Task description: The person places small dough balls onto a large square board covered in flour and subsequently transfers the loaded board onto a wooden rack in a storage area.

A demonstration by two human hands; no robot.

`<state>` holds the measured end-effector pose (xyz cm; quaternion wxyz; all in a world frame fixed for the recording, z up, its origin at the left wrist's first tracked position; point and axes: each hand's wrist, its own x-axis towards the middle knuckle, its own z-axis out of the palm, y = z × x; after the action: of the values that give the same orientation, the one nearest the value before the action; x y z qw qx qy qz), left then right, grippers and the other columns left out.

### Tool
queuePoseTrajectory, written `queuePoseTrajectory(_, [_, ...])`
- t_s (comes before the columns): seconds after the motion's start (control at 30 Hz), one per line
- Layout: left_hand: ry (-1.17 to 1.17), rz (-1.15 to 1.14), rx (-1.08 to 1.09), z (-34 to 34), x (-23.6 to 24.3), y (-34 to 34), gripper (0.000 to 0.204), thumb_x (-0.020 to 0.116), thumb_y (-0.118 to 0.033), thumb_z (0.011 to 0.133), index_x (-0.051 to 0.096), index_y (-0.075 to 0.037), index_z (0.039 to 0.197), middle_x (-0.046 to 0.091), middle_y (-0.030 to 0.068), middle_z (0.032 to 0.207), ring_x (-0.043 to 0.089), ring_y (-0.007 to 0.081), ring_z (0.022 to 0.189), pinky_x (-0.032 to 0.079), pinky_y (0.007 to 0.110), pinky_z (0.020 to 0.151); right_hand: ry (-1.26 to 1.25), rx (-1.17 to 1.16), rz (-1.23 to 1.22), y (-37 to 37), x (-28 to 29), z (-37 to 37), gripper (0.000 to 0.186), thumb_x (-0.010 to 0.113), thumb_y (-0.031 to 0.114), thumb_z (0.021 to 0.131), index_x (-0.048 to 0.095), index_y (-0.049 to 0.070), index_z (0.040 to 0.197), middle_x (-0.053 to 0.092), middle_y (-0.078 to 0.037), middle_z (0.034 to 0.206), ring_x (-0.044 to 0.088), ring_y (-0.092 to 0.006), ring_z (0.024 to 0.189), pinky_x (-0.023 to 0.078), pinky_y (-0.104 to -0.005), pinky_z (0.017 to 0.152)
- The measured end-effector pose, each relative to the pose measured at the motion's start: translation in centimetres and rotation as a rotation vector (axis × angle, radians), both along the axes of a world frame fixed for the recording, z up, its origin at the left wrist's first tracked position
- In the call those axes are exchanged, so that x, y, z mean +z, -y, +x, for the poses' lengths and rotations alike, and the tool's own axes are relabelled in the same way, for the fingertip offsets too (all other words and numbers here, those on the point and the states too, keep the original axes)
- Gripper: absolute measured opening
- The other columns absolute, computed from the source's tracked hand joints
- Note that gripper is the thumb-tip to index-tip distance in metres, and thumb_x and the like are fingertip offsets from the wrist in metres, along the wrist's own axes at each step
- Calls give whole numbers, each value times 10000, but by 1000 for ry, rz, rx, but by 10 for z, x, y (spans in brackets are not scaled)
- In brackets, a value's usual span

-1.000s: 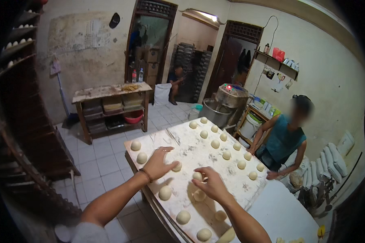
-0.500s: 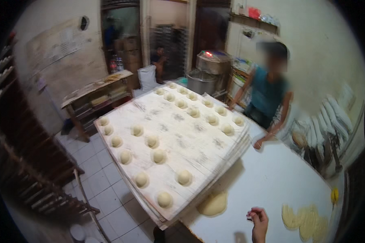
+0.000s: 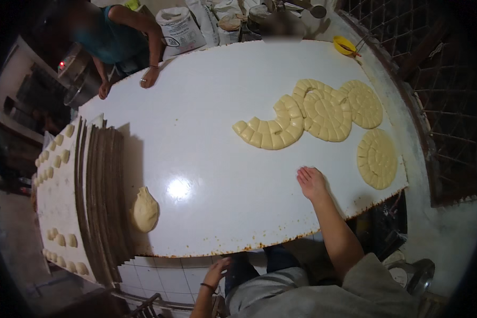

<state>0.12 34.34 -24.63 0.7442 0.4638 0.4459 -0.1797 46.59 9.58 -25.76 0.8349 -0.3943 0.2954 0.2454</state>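
My right hand [image 3: 311,183] reaches over the white table with its fingers stretched out and nothing in them. It is nearest to several coils of pale dough scored into small pieces: a curved strip [image 3: 273,130], a large round coil [image 3: 323,111], a smaller round [image 3: 363,104] behind it and another round [image 3: 377,159] by the right edge. Low beside my body, off the table's near edge, my left hand [image 3: 215,273] hangs with fingers loosely extended, holding nothing that I can see. A smooth lump of dough [image 3: 145,211] lies at the left of the table.
A thick stack of boards [image 3: 103,201] stands at the left end, small dough balls [image 3: 60,240] on its top. A co-worker [image 3: 127,37] leans at the far edge, hands on the table [image 3: 206,79]. A yellow-handled tool [image 3: 345,46] lies at the far right corner; sacks [image 3: 180,29] stand behind.
My view has swung right and down, so the table and dough coils show in full. One hand of mine showed before with bent fingers; now both show. The dough lump still lies beside the boards.
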Motion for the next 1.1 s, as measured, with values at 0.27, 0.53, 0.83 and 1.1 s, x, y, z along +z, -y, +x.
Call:
queuePoseTrajectory(0.27, [150, -5, -295, 96, 75, 119, 404, 595, -350, 1093, 656, -60, 1369, 696, 27, 1268, 623, 126, 1185, 470, 263, 981, 233, 68, -834, -125, 15, 123, 568, 740, 218, 907, 527, -14, 1380, 637, -160, 1290, 671, -258, 1030, 552, -432, 912])
queuePoseTrajectory(0.53, [262, 18, 127, 242, 84, 136, 391, 606, -315, 1093, 668, -14, 1333, 698, 64, 1249, 636, 125, 1121, 514, 283, 976, 205, 388, -325, 9, 58, -166, 307, 689, 101, 955, 586, -8, 1223, 653, -84, 1117, 637, -168, 985, 538, -333, 877])
queuePoseTrajectory(0.83, [265, 774, 274, 188, 45, 5, 254, 610, -222, 1069, 707, 9, 1112, 699, 65, 1081, 665, 154, 984, 547, 306, 856, 475, 444, -483, 34, 86, -128, 265, 673, 108, 972, 591, 0, 1199, 612, -114, 1133, 608, -208, 1022, 502, -350, 891])
queuePoseTrajectory(1.1, [631, 1434, -389, 225, 47, -20, 382, 684, -123, 954, 660, -50, 1328, 667, 196, 1344, 569, 381, 1336, 373, 519, 1190, 1465, 975, -1229, -31, 59, -132, 532, 679, 174, 949, 571, 5, 1442, 511, -204, 1548, 454, -425, 1424, 325, -578, 1198])
